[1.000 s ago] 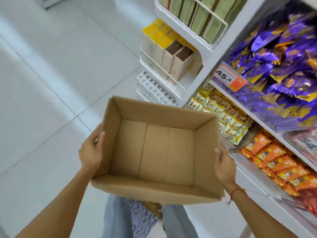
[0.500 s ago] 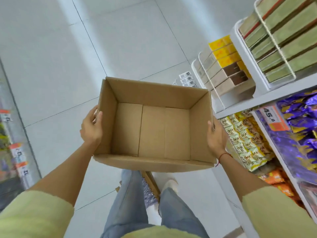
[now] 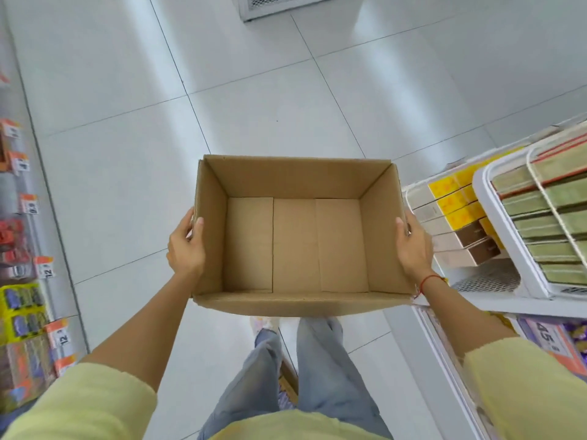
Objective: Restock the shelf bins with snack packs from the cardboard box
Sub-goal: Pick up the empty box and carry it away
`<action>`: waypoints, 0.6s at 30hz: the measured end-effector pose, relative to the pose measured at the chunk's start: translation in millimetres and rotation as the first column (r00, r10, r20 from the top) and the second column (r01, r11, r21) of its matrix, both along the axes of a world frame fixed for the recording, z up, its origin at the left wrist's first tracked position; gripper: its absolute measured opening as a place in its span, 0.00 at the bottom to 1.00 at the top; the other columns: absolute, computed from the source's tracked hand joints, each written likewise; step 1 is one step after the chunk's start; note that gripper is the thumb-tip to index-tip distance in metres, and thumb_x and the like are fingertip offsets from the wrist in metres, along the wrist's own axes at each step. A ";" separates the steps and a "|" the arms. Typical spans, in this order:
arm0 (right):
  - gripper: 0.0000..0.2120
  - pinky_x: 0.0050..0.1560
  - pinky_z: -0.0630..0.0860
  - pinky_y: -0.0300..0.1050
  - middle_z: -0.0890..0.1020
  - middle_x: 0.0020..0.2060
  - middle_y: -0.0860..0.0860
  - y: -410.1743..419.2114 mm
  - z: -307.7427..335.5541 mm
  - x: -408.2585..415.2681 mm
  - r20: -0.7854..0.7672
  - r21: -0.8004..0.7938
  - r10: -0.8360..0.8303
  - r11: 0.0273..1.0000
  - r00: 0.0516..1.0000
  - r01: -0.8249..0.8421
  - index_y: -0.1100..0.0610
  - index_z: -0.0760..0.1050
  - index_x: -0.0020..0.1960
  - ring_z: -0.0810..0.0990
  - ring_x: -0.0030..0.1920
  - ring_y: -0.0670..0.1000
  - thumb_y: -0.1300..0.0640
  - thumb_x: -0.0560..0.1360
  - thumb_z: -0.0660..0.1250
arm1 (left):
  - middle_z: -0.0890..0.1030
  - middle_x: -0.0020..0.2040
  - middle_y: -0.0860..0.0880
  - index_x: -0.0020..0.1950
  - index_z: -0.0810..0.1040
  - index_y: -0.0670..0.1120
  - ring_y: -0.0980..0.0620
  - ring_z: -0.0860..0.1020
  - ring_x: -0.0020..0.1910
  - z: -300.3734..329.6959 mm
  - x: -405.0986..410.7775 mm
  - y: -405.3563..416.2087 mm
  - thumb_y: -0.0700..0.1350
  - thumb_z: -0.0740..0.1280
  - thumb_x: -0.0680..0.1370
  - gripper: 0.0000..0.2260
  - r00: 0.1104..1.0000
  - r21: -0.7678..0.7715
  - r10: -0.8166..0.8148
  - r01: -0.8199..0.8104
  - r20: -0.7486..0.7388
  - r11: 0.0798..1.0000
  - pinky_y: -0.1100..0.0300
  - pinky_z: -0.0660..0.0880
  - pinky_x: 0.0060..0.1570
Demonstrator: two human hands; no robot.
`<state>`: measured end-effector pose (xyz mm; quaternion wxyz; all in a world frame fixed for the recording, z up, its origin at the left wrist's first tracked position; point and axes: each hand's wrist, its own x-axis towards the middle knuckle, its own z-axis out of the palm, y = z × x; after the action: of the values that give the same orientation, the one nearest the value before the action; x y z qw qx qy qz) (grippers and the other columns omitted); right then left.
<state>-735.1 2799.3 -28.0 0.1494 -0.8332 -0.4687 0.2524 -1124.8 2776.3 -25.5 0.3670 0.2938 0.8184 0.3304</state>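
An open brown cardboard box [image 3: 295, 242] hangs in front of me above the tiled floor, and nothing lies inside it. My left hand [image 3: 185, 246] grips its left wall, thumb over the rim. My right hand [image 3: 413, 246] grips its right wall the same way; a red thread circles that wrist. The white shelf unit [image 3: 508, 281] with its bins stands to my right. A corner of the purple snack packs [image 3: 579, 339] shows at the lower right edge.
Green boxes [image 3: 549, 223] fill a white wire basket at the right, with yellow and brown cartons [image 3: 457, 214] below them. A second shelf with price tags and coloured packs [image 3: 22, 309] lines the left edge. White floor tiles [image 3: 254, 90] stretch ahead to a white vent [image 3: 286, 4].
My view has swung left, away from the snack shelf and toward the open aisle. The box stays in both hands, now centred in front of me, and the shelf has slid to the right.
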 end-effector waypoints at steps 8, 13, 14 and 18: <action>0.18 0.57 0.71 0.54 0.79 0.60 0.56 150.5 -6.1 -8.8 -0.043 0.025 0.083 0.996 0.996 -0.082 0.48 0.67 0.70 0.75 0.59 0.62 0.49 0.82 0.53 | 0.77 0.64 0.58 0.69 0.73 0.57 0.59 0.75 0.60 3.4 -5.6 123.0 0.52 0.60 0.81 0.16 0.997 0.020 0.075 -0.075 0.001 0.997 0.64 0.63 0.62; 0.19 0.59 0.71 0.57 0.79 0.59 0.57 245.2 -7.2 0.0 -0.049 0.019 0.133 0.991 0.990 -0.132 0.48 0.67 0.71 0.75 0.59 0.64 0.48 0.82 0.54 | 0.78 0.64 0.56 0.69 0.73 0.57 0.56 0.76 0.62 6.7 4.1 202.4 0.52 0.60 0.81 0.17 0.990 -0.004 0.142 -0.142 -0.003 0.990 0.62 0.64 0.64; 0.19 0.60 0.71 0.57 0.79 0.59 0.58 263.6 -6.4 1.4 -0.045 0.010 0.134 0.991 0.990 -0.134 0.48 0.67 0.71 0.75 0.59 0.64 0.48 0.81 0.54 | 0.78 0.64 0.55 0.69 0.73 0.57 0.56 0.76 0.62 7.6 6.6 218.5 0.52 0.60 0.81 0.17 0.989 -0.009 0.147 -0.147 -0.003 0.989 0.61 0.64 0.65; 0.19 0.60 0.70 0.55 0.79 0.61 0.57 333.1 -2.0 3.3 -0.043 0.007 0.129 0.992 0.991 -0.128 0.49 0.67 0.72 0.75 0.60 0.63 0.48 0.82 0.54 | 0.78 0.64 0.54 0.69 0.73 0.57 0.54 0.76 0.62 6.2 13.4 283.3 0.53 0.60 0.81 0.17 0.987 -0.009 0.160 -0.160 -0.013 0.987 0.60 0.65 0.64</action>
<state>-731.8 3132.4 -30.0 0.1448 -0.7953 -0.5186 0.2784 -1111.4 3059.6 -19.2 0.3357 0.2273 0.8433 0.3528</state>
